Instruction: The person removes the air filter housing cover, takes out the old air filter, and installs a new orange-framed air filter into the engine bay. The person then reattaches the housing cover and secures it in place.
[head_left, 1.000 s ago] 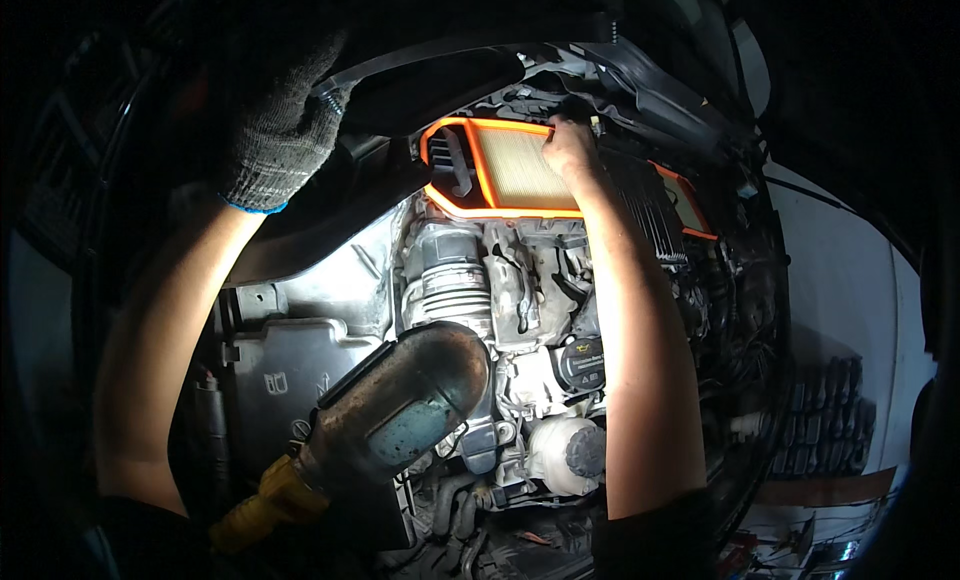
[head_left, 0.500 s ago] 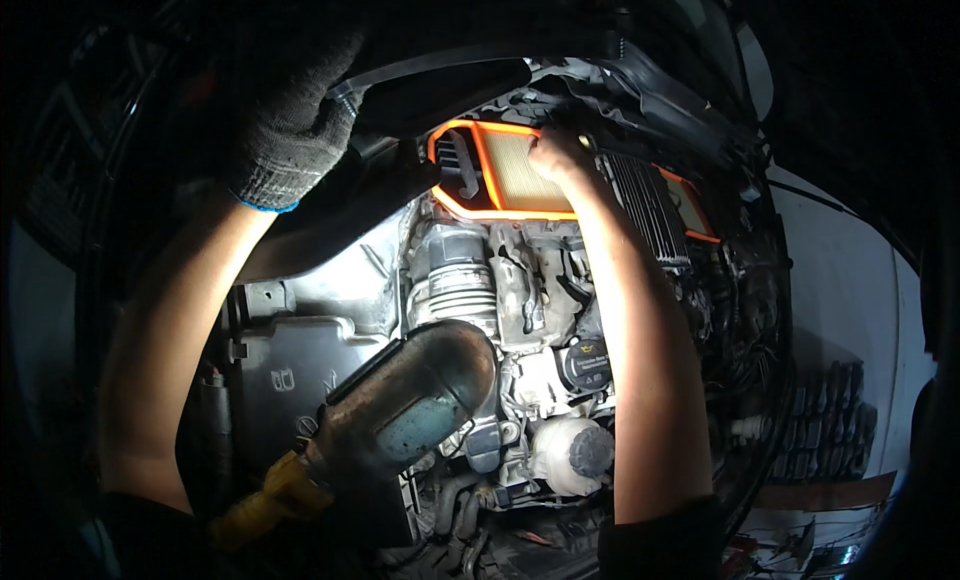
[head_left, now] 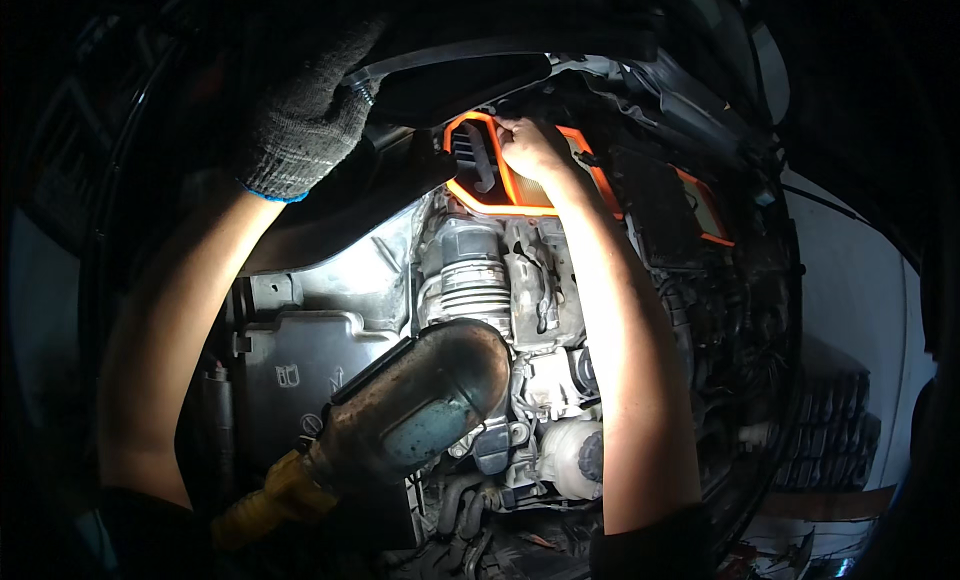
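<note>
My left hand (head_left: 305,130), in a grey knit glove with a blue cuff edge, grips the edge of a black plastic panel (head_left: 480,55) at the upper left; its fingertips fade into shadow. My bare right hand (head_left: 532,150) reaches over an orange-rimmed air filter (head_left: 497,209) at the far side of the engine bay. Its bent fingers close on the filter's orange rim near the crossbar. Pale pleats show beside the hand, and a dark slatted part lies inside the left section. Part of the filter is hidden under my hand and forearm.
A dark elbow-shaped duct (head_left: 430,400) with a yellow end crosses the near side. Behind it sits a ribbed intake hose (head_left: 472,280). A grey cover (head_left: 300,365) lies left, a round reservoir (head_left: 570,458) near my right forearm. Another orange-edged filter (head_left: 706,205) shows at right.
My right hand has moved left along the filter to its crossbar, uncovering the orange rim to its right. The left hand keeps its grip. The whole view has shifted slightly.
</note>
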A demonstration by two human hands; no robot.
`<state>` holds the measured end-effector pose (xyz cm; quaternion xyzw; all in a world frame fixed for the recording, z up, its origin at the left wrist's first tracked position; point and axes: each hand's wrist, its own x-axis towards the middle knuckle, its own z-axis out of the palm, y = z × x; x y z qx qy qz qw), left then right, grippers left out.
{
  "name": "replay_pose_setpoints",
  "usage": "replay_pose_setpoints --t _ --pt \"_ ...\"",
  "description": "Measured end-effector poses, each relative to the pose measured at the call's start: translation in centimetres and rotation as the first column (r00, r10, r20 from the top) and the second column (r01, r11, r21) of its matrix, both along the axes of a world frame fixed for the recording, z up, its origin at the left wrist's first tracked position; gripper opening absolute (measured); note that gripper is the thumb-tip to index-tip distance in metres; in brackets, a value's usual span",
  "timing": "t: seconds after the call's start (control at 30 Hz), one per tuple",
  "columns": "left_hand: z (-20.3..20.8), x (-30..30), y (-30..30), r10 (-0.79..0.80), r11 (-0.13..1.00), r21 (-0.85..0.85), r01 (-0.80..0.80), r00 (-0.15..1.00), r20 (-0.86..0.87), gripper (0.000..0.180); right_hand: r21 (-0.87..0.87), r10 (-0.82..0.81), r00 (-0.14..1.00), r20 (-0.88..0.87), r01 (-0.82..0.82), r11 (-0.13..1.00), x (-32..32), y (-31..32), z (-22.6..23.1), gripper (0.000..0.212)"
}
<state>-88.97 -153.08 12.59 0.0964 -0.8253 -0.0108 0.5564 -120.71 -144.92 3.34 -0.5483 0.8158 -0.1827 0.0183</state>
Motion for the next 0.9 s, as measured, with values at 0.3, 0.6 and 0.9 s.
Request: replay_pose_setpoints --t 0.3,0.6,0.9 --pt "-0.2 0.0 -0.4 0.012 0.999 0.045 -0.013 1.000 0.023 0.042 0.094 -0.065 0.967 -0.248 0.090 0.991 4.3 -0.1 2.6 0.029" --pt "-0.5 0.8 -0.9 -0.029 0.999 -0.030 0.030 0.999 0.032 0.044 -0.043 -0.047 0.995 -0.091 0.043 0.998 4.2 -1.7 1.7 0.031" --pt "-0.4 0.1 -1.0 -0.075 0.997 -0.032 0.077 0.995 0.059 0.043 -0.102 -0.082 0.960 -0.269 0.056 0.993 3.2 -2.2 2.2 0.022"
